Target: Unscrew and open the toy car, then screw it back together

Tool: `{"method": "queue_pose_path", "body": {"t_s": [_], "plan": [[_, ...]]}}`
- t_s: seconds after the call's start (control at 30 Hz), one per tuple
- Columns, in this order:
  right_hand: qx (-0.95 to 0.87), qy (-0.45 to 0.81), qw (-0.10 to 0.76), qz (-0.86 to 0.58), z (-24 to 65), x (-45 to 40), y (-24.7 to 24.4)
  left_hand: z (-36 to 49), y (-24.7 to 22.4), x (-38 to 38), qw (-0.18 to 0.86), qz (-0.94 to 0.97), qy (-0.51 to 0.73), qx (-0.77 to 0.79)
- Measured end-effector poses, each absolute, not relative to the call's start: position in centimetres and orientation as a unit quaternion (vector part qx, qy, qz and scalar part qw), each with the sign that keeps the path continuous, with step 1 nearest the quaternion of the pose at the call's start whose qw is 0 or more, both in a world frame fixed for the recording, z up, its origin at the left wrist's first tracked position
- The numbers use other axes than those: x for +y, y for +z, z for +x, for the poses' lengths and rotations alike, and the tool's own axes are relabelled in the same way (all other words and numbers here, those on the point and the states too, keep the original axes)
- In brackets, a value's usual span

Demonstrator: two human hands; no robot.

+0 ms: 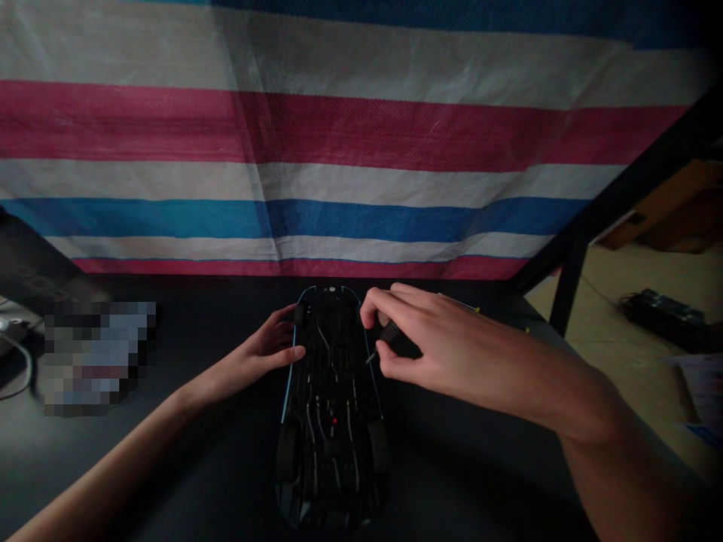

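Observation:
A toy car [332, 388] lies upside down on the black table, showing its dark underside, wheels and thin light-blue body edges. My left hand [268, 346] grips its left side, the thumb resting on the rim of the underside and the fingers partly hidden behind. Pinched in my right hand [421, 327] is a screwdriver [389, 333] with a black ribbed handle. Its thin shaft points down and left near the car's right edge; whether the tip touches the car I cannot tell. A small red spot shows on the underside.
A striped woven sheet [361, 135] hangs behind the table. At the left are a dark box [39, 263], a blurred-out flat item [102, 361] and a white cable [25, 369]. A black frame bar [570, 282] stands right, with a dark object [663, 316] on the floor beyond.

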State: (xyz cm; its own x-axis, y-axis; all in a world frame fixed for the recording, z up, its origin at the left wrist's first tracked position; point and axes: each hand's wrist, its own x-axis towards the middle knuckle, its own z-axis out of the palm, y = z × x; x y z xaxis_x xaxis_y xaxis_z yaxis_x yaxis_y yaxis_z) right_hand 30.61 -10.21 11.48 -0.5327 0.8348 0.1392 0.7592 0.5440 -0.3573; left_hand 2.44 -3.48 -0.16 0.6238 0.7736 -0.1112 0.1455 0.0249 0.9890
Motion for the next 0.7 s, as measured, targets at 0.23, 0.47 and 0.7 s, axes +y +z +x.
{"method": "queue_pose_path", "body": {"t_s": [0.23,0.47,0.7], "plan": [[-0.864,0.138,0.123,-0.469,30.7,-10.1,11.56,2.45,-0.11,-3.45,0.613,0.657,0.249,0.362],[-0.856,0.123,0.116,-0.488,30.43,-10.45,11.88,2.61,0.27,-3.62,0.615,0.657,0.246,0.362],[-0.87,0.104,0.134,-0.464,30.52,-10.52,11.79,2.53,0.11,-3.61,0.609,0.659,0.248,0.365]]}}
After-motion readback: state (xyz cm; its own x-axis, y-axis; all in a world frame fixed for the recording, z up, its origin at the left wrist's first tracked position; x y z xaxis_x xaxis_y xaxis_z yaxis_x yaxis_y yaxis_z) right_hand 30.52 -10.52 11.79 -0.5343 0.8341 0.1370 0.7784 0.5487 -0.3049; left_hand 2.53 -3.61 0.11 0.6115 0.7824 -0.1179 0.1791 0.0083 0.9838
